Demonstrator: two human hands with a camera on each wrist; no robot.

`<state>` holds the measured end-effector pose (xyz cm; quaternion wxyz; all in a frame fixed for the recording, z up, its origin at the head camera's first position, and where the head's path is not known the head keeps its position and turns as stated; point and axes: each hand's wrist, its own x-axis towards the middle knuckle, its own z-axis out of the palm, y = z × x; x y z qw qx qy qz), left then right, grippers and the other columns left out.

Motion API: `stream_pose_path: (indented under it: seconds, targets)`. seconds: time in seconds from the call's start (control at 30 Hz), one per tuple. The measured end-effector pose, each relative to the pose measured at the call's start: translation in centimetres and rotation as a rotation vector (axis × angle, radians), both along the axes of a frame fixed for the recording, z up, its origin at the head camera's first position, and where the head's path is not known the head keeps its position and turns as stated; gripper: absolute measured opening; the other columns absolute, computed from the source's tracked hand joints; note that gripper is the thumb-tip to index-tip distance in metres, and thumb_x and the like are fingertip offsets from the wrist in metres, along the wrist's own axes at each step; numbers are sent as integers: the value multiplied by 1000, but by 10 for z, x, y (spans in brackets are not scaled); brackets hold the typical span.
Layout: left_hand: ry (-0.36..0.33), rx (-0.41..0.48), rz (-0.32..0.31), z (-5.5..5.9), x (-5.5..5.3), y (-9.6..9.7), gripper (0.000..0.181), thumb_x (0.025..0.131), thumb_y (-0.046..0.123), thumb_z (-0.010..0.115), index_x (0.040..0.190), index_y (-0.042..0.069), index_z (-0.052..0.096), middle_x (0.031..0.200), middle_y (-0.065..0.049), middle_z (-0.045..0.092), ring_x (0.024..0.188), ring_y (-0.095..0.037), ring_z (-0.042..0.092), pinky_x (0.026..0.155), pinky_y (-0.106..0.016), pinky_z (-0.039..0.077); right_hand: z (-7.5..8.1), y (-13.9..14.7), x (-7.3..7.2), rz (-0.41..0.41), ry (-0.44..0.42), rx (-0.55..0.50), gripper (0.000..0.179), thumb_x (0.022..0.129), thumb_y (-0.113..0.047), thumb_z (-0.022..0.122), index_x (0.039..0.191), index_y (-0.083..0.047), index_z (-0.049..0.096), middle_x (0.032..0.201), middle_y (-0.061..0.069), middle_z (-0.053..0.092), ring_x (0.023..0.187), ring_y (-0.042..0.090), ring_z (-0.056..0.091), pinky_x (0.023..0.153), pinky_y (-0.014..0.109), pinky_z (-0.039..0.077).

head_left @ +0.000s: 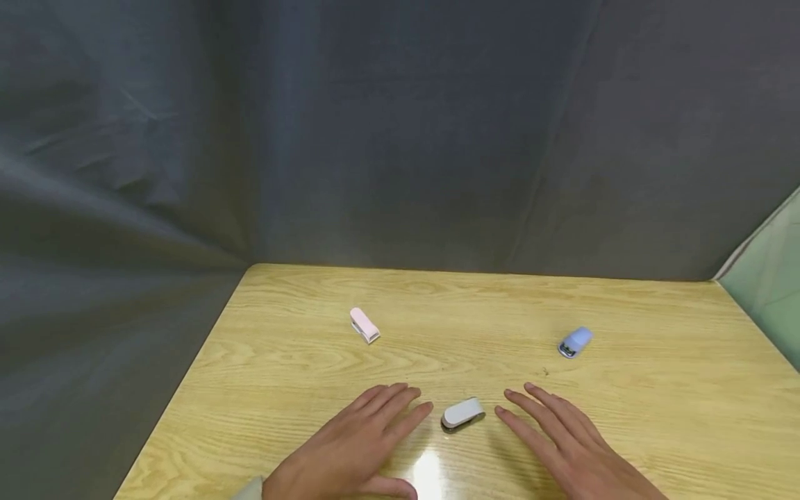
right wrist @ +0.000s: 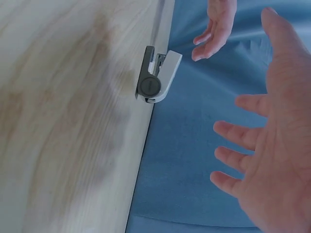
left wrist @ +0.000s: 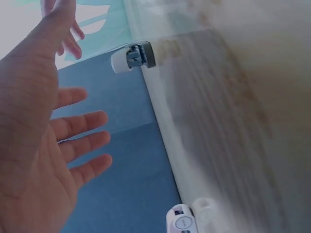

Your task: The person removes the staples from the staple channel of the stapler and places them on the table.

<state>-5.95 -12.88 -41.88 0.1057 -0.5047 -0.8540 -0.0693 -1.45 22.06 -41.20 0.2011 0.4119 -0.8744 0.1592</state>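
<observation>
A small stapler [head_left: 462, 414] with a white top and dark grey base lies on the wooden table between my two hands. In the right wrist view its side shows, with a round hinge and a metal part between the white arm [right wrist: 169, 73] and the base. My left hand [head_left: 359, 441] hovers just left of it, fingers extended and thumb apart, holding nothing. To its right, my right hand [head_left: 565, 441] is held palm down with spread fingers, also holding nothing. Neither hand touches the stapler.
Farther back on the table [head_left: 262, 389] lie a small pink stapler [head_left: 365, 325] at the left and a blue one [head_left: 575, 342] at the right. A dark cloth [head_left: 406, 139] hangs along the back and left side. Something pale green [head_left: 771, 271] stands at the right edge.
</observation>
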Motion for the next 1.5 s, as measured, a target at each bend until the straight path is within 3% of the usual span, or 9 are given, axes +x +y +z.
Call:
stream_pose_path:
  seconds: [0.2, 0.4, 0.6, 0.8, 0.9, 1.1, 1.27, 1.5]
  targets:
    - [1, -1, 20, -5, -9, -5, 99, 86, 78, 60, 158, 12, 38, 152, -10, 46, 140, -25, 42, 116, -40, 32, -2, -4, -2, 14, -27, 29, 104, 84, -79, 62, 156, -7, 42, 158, 12, 39, 146, 31, 30, 119, 32, 7]
    - [-21, 0, 53, -5, -24, -7, 98, 87, 76, 61, 157, 12, 39, 154, -10, 43, 144, -26, 36, 115, -42, 32, 1, -6, -10, 13, -51, 18, 99, 87, -69, 68, 157, -4, 40, 158, 11, 40, 144, 31, 33, 119, 29, 11]
    - [-34, -14, 59, -10, -30, -16, 92, 87, 74, 63, 154, 12, 45, 154, -10, 44, 145, -29, 36, 115, -43, 32, 2, -13, -15, 21, -123, 26, 99, 87, -62, 74, 159, -6, 35, 162, 8, 35, 143, 32, 36, 119, 30, 10]
    - [-61, -25, 71, -10, -43, -25, 90, 88, 70, 65, 155, 13, 43, 156, -11, 43, 146, -29, 34, 116, -45, 31, 4, -25, -22, -14, -182, 37, 95, 91, -55, 74, 162, -12, 30, 163, 1, 33, 144, 23, 37, 116, 25, 15]
    - [-109, 18, 59, -7, -50, -27, 87, 89, 65, 68, 155, 13, 44, 155, -11, 43, 147, -27, 34, 115, -45, 32, 4, -32, -28, -20, -195, 49, 90, 93, -55, 72, 162, -14, 31, 160, 0, 36, 142, 20, 38, 115, 25, 16]
    - [-206, 139, 39, -5, -63, -33, 78, 92, 58, 71, 153, 16, 48, 153, -7, 46, 144, -21, 37, 113, -47, 35, 6, -42, -36, -8, -208, 50, 81, 97, -51, 68, 160, -14, 34, 156, -3, 40, 140, 19, 41, 113, 32, 26]
    - [-225, 180, 87, 1, -75, -39, 74, 91, 52, 76, 151, 17, 50, 152, -6, 46, 140, -21, 41, 111, -50, 37, 11, -53, -41, -2, -221, 3, 76, 98, -50, 67, 159, -15, 37, 154, -5, 42, 138, 17, 44, 108, 40, 37]
    - [-239, 173, 151, 8, -94, -51, 73, 90, 50, 77, 148, 13, 53, 149, -8, 49, 141, -25, 42, 111, -51, 36, 9, -77, -42, -107, -225, -31, 69, 98, -52, 66, 154, -17, 45, 145, -1, 53, 131, 20, 52, 97, 50, 49]
